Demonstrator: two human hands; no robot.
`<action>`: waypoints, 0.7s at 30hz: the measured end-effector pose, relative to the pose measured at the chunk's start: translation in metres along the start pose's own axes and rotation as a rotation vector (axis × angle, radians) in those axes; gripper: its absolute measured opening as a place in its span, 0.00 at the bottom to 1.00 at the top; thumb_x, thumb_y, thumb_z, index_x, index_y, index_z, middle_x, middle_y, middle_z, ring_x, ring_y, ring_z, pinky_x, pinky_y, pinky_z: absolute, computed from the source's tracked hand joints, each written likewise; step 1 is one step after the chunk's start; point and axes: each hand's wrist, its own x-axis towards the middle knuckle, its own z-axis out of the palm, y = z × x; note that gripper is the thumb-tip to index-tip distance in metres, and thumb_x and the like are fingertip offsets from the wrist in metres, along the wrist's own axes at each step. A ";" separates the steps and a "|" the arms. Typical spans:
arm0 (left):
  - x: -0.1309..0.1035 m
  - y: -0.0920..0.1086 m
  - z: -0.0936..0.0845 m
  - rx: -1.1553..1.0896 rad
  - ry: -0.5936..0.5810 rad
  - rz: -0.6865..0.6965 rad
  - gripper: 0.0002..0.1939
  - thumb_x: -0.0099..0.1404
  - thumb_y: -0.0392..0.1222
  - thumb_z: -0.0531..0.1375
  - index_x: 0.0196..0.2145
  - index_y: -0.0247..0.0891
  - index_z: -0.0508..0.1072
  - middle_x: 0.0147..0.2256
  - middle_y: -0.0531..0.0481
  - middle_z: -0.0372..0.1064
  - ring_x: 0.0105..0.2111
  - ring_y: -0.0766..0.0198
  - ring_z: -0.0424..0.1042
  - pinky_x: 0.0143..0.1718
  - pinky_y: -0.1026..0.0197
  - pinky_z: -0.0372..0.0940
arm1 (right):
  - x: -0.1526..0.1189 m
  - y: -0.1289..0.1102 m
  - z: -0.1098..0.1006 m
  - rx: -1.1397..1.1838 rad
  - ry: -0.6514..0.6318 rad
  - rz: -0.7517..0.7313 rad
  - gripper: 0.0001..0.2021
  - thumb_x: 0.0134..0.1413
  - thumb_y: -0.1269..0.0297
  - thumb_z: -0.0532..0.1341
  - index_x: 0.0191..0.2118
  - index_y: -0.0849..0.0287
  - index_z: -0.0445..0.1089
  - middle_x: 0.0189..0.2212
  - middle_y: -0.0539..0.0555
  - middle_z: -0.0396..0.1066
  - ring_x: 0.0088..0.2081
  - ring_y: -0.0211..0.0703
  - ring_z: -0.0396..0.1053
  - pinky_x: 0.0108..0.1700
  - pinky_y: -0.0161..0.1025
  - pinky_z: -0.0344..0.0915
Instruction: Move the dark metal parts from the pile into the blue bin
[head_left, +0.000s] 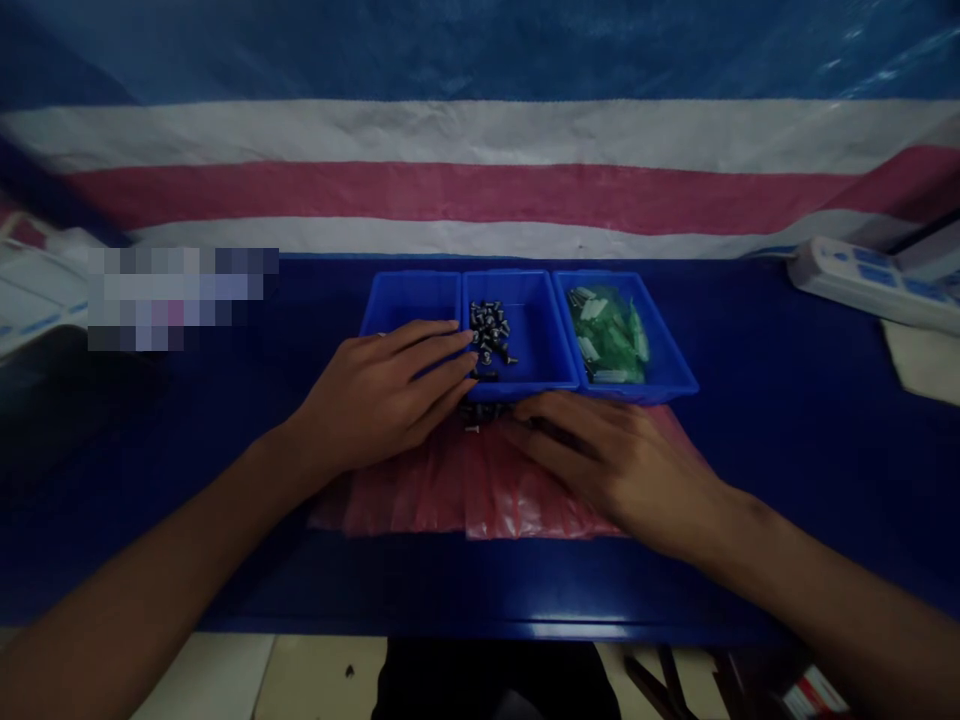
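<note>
Three blue bins stand side by side: the left bin (412, 295), the middle bin (536, 335) with several dark screws (489, 325), and the right bin (664, 350) with green bags (615, 335) of light pieces. My left hand (386, 385) lies across the front of the left bin, fingers extended and slightly apart, tips at the middle bin's left side. More screws (480, 412) rest on pink plastic bags (510, 490) in front of the middle bin. My right hand (600, 450) is over these bags, its fingertips at the screws; what they hold, if anything, is too small to tell.
The bins and bags are on a blue table (300, 570). At the back right lies a white power strip (870, 275) near a pale pad (922, 360). A striped sheet (480, 190) hangs behind. Blurred items occupy the left back.
</note>
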 end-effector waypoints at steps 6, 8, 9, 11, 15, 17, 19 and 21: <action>0.000 -0.001 0.002 0.017 0.016 0.028 0.10 0.77 0.38 0.61 0.51 0.33 0.78 0.53 0.44 0.80 0.54 0.53 0.81 0.45 0.56 0.81 | 0.009 -0.004 -0.010 0.618 0.252 0.382 0.08 0.68 0.71 0.67 0.49 0.55 0.81 0.49 0.56 0.79 0.48 0.43 0.80 0.47 0.36 0.79; 0.001 -0.001 0.002 0.019 0.018 0.028 0.10 0.77 0.38 0.61 0.51 0.34 0.79 0.53 0.44 0.80 0.54 0.54 0.81 0.45 0.56 0.81 | 0.012 -0.004 -0.012 0.908 0.209 0.529 0.07 0.65 0.67 0.71 0.48 0.55 0.81 0.38 0.52 0.81 0.36 0.40 0.81 0.37 0.34 0.79; 0.001 -0.001 0.002 0.019 0.018 0.028 0.10 0.77 0.38 0.61 0.51 0.34 0.79 0.53 0.44 0.80 0.53 0.54 0.81 0.45 0.56 0.81 | 0.014 -0.003 -0.013 1.065 0.158 0.606 0.06 0.64 0.63 0.72 0.45 0.56 0.81 0.30 0.50 0.79 0.27 0.37 0.78 0.30 0.32 0.76; 0.001 -0.001 0.001 0.025 0.020 0.026 0.09 0.77 0.38 0.60 0.50 0.34 0.79 0.52 0.44 0.81 0.53 0.54 0.81 0.44 0.56 0.81 | 0.015 -0.001 -0.015 1.306 0.058 0.722 0.10 0.63 0.57 0.72 0.37 0.58 0.79 0.19 0.46 0.73 0.16 0.34 0.70 0.19 0.29 0.68; 0.002 -0.001 0.000 0.048 0.021 0.032 0.10 0.78 0.39 0.60 0.49 0.33 0.79 0.51 0.45 0.81 0.52 0.54 0.82 0.43 0.56 0.81 | 0.016 0.001 -0.019 1.334 0.282 0.783 0.09 0.68 0.57 0.69 0.47 0.55 0.80 0.37 0.54 0.84 0.35 0.45 0.84 0.32 0.35 0.81; 0.002 -0.001 -0.001 0.045 0.016 0.039 0.10 0.78 0.38 0.59 0.49 0.33 0.79 0.52 0.45 0.81 0.52 0.53 0.82 0.43 0.55 0.81 | 0.014 0.000 -0.021 1.147 0.443 0.747 0.12 0.71 0.60 0.66 0.57 0.51 0.77 0.46 0.53 0.84 0.42 0.46 0.84 0.38 0.39 0.83; 0.002 -0.001 -0.001 0.036 0.017 0.037 0.10 0.78 0.38 0.60 0.49 0.32 0.79 0.52 0.44 0.81 0.52 0.53 0.82 0.44 0.56 0.81 | 0.010 -0.001 -0.020 0.787 0.415 0.596 0.11 0.73 0.66 0.62 0.55 0.53 0.78 0.41 0.52 0.84 0.37 0.43 0.84 0.38 0.37 0.82; 0.001 -0.001 -0.001 0.023 0.011 0.032 0.09 0.77 0.38 0.60 0.50 0.32 0.79 0.52 0.44 0.81 0.53 0.53 0.81 0.46 0.56 0.80 | 0.005 -0.002 -0.017 0.328 0.213 0.355 0.11 0.72 0.72 0.60 0.51 0.57 0.79 0.38 0.52 0.84 0.34 0.41 0.82 0.37 0.36 0.79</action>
